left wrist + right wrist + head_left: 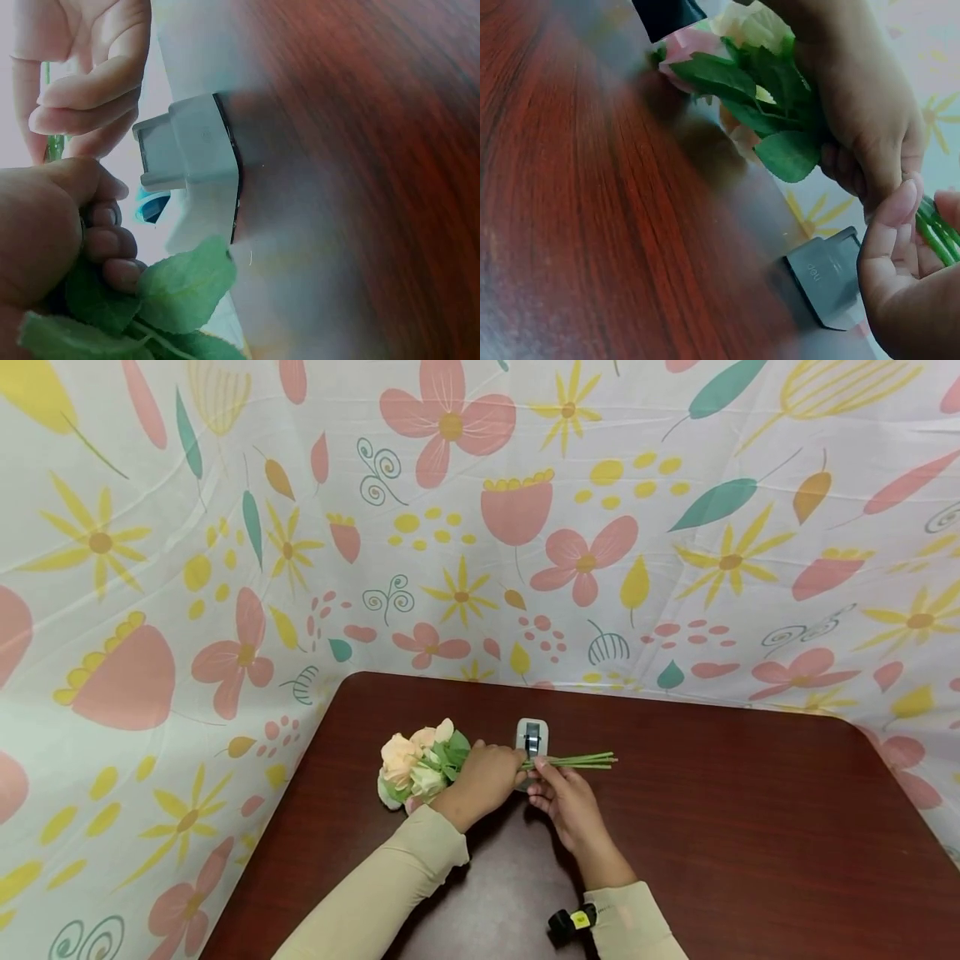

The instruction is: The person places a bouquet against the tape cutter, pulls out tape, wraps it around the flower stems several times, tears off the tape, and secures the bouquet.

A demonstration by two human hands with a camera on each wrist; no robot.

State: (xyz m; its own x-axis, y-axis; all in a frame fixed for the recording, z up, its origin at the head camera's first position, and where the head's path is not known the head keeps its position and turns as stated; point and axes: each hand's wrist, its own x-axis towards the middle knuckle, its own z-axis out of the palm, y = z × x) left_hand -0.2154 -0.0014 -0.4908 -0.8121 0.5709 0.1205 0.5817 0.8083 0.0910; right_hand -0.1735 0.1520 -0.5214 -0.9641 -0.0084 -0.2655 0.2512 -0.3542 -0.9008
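Observation:
A bouquet of artificial-looking roses (405, 764), peach, cream and pink with green leaves (769, 94), lies sideways above the table, blooms to the left. My left hand (483, 777) grips its stems just below the leaves. Close beside it, my right hand (572, 802) pinches the same green stems (588, 761) between thumb and fingers, and their cut ends stick out to the right. Behind the hands stands a grey-white tape dispenser (532, 735) with a roll in it. Its side shows near both hands in the left wrist view, where leaves cover part of its base.
The dark reddish-brown wooden table (720, 827) spreads out around the hands. A floral-patterned cloth (480, 552) hangs along its back and left edges. A black wrist camera with a yellow label (573, 922) sits at the right sleeve.

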